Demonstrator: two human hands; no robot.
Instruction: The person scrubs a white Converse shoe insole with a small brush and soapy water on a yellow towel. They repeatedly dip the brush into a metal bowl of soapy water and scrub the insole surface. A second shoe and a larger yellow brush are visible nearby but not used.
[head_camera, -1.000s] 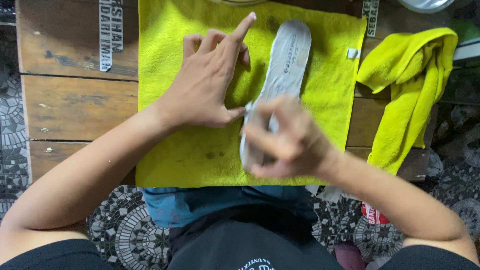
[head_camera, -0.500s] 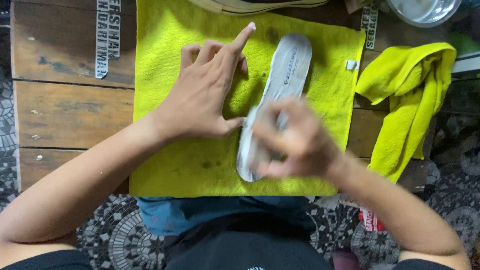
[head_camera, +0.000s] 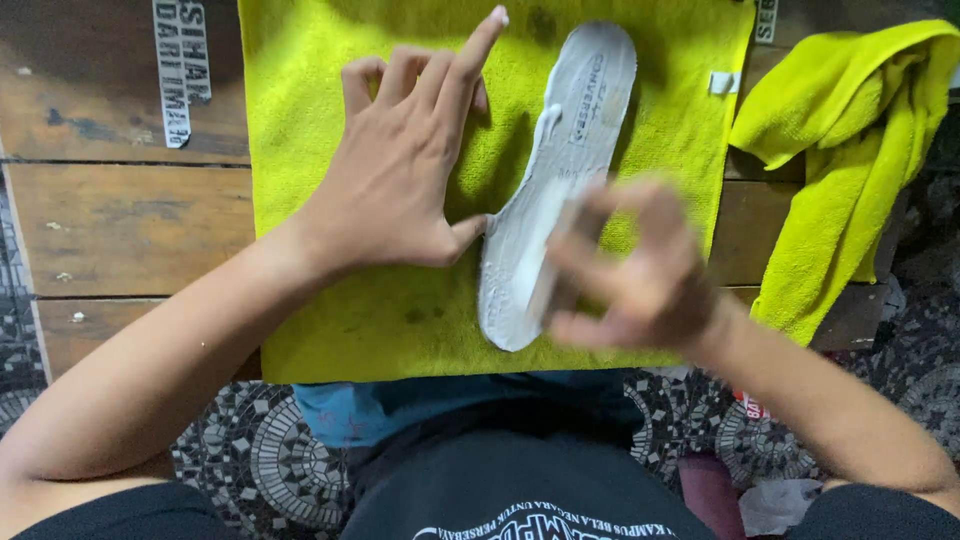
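right hand (head_camera: 640, 270) is motion-blurred over the heel half of the white insole (head_camera: 560, 180); fingers are curled as if something is pinched against the insole, but the grip cannot be told for sure and any tool in it is not made out. left hand (head_camera: 410, 170) is spread flat, fingers splayed, index finger raised; the thumb tip is pressed to the insole's left edge near mid-length, so the insole is pinned in place. the insole is laid top side up, at a slant, on the yellow-green cloth (head_camera: 320, 330), toe end pointing away from the person. the cloth is spread on the wooden table (head_camera: 120, 220). a second yellow-green cloth (head_camera: 850, 150) is draped over the table's right edge, apart from the insole.

progress, judged: rubbing at the heel area seems to be in hand; grey marks are seen on the insole, dark spots on the cloth, so cleaning appears unfinished. toe half not being touched.
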